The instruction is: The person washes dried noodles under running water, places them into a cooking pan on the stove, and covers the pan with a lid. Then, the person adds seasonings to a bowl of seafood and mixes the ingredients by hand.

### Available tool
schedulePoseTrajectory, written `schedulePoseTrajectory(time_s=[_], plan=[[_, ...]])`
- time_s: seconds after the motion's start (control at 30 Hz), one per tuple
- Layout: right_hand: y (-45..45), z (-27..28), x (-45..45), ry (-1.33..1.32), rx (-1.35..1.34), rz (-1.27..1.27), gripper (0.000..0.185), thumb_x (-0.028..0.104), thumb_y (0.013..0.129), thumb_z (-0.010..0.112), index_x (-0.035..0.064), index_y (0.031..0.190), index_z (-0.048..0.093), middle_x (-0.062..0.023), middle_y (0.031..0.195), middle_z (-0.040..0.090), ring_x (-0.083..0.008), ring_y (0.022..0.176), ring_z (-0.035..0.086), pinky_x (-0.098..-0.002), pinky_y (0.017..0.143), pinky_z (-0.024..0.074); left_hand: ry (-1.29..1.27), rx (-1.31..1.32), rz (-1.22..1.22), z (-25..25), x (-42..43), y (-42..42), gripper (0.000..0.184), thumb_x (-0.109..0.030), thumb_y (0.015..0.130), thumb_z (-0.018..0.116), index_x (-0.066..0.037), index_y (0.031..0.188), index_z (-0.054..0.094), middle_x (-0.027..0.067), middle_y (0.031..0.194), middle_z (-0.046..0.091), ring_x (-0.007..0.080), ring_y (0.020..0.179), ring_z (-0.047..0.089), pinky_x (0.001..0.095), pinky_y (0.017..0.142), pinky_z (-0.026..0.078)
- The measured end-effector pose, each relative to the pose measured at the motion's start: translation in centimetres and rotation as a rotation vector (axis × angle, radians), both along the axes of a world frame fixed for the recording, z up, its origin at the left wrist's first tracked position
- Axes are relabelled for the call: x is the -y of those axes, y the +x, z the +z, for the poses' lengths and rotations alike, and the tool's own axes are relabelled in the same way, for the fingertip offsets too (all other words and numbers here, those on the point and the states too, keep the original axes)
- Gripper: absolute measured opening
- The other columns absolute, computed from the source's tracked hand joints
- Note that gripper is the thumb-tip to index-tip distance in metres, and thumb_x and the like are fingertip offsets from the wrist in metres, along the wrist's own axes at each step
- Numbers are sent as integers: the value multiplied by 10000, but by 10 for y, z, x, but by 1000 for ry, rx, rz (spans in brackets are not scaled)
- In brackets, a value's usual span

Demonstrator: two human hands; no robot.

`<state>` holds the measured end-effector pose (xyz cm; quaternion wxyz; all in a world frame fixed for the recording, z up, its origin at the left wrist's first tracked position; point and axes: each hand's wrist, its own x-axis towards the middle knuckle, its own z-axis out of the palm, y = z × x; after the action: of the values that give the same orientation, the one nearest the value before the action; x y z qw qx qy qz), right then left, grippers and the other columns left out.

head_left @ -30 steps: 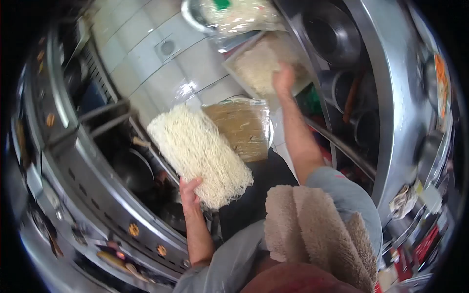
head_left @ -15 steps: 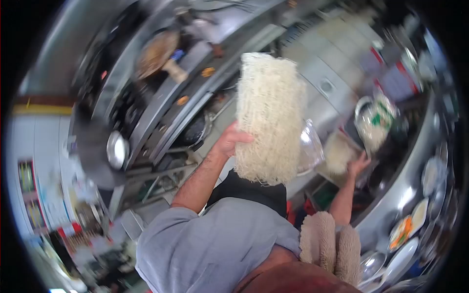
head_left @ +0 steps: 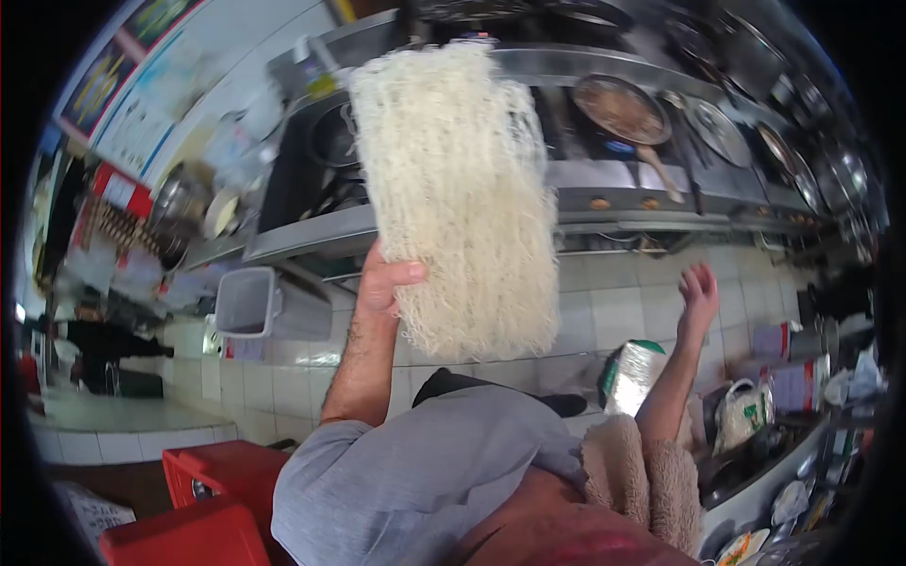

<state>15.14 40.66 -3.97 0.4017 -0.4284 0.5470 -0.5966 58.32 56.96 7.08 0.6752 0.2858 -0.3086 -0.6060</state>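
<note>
A large flat block of dried noodles (head_left: 458, 203), pale and rectangular with a ragged edge, stands upright in front of me. My left hand (head_left: 385, 286) grips it near its lower left side, thumb across the near face and the other fingers hidden behind. My right hand (head_left: 698, 291) hangs out to the right above the tiled floor, holding nothing, its fingers loosely bent and somewhat apart. Past the noodles runs the stove, where a pan (head_left: 623, 110) with brown contents and a wooden handle sits over a blue flame.
A grey bin (head_left: 250, 304) stands at the left before the stove. Red containers (head_left: 189, 538) are at lower left. A silver-and-green package (head_left: 632, 377) lies by my right arm, with a bag (head_left: 744, 415) farther right. Another person (head_left: 104, 344) is at far left.
My view has turned left from the counter toward the stove. The noodle block has come along in my left hand. My right hand has left the box of noodles beside the counter.
</note>
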Motion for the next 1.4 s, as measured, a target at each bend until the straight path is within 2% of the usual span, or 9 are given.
schedulePoseTrajectory(time_s=[0.27, 0.43, 0.57, 0.77, 1.07, 1.13, 1.27, 1.33, 1.4], plan=[[424, 169, 45, -196, 106, 922, 399, 171, 835, 607, -19, 1167, 495, -95, 1023, 610, -154, 852, 603, -244, 711, 459, -53, 12, 453, 6, -114, 207, 694, -25, 640, 605, 55, 1276, 339, 202, 1175, 510, 322, 1058, 530, 407, 912, 439], [678, 172, 73, -88, 134, 1131, 360, 132, 798, 607, 7, 1124, 518, -60, 919, 616, -131, 757, 612, -235, 606, 472, 18, -48, 612, -26, -130, 326, 693, -22, 652, 604, 41, 1285, 329, 194, 1178, 506, 316, 1047, 537, 407, 903, 446], [707, 138, 132, 17, 81, 1013, 315, 161, 776, 618, 32, 1055, 548, -45, 863, 602, -128, 672, 596, -254, 482, 470, -10, -51, 599, -41, -97, 275, 691, -22, 649, 611, 51, 1279, 336, 194, 1174, 509, 313, 1042, 539, 398, 894, 451], [854, 44, 258, 194, -203, 653, 475, 336, 732, 660, 84, 1115, 540, -76, 945, 590, -204, 773, 592, -324, 524, 504, 84, -112, 544, -54, -33, 380, 707, -24, 630, 633, 56, 1272, 347, 193, 1169, 517, 318, 1044, 539, 406, 902, 443], [924, -19, 397, 616, 360, 874, 549, 489, 772, 624, 82, 1121, 509, -110, 918, 577, -209, 762, 567, -357, 551, 480, 210, -236, 374, -77, 89, 475, 735, -40, 598, 652, 53, 1266, 360, 186, 1166, 530, 307, 1040, 547, 401, 899, 443], [933, -54, 432, 516, 427, 976, 405, 356, 774, 670, 81, 1041, 539, -76, 819, 584, -187, 706, 564, -352, 556, 467, 221, -224, 353, -87, 109, 486, 728, -44, 603, 646, 55, 1266, 360, 185, 1164, 531, 307, 1037, 549, 397, 894, 446], [930, -63, 417, -207, -254, 748, 410, 74, 696, 714, -3, 1049, 520, -111, 880, 608, -214, 805, 590, -343, 696, 493, 224, -221, 255, -105, 132, 507, 714, -42, 613, 638, 56, 1264, 363, 179, 1156, 537, 295, 1025, 558, 393, 882, 452], [923, -66, 389, -359, -341, 466, 498, 121, 711, 707, -12, 1136, 482, -140, 975, 596, -217, 885, 578, -337, 747, 482, 206, -151, 194, -119, 150, 523, 702, -31, 622, 627, 57, 1266, 361, 173, 1149, 542, 282, 1007, 569, 386, 862, 465], [879, -23, 308, 149, -134, 657, 590, 425, 807, 596, 76, 1256, 441, -114, 1049, 568, -231, 922, 541, -381, 719, 466, 201, -130, 154, -121, 171, 535, 683, -27, 629, 634, 55, 1256, 377, 168, 1123, 559, 274, 974, 587, 375, 841, 476]])
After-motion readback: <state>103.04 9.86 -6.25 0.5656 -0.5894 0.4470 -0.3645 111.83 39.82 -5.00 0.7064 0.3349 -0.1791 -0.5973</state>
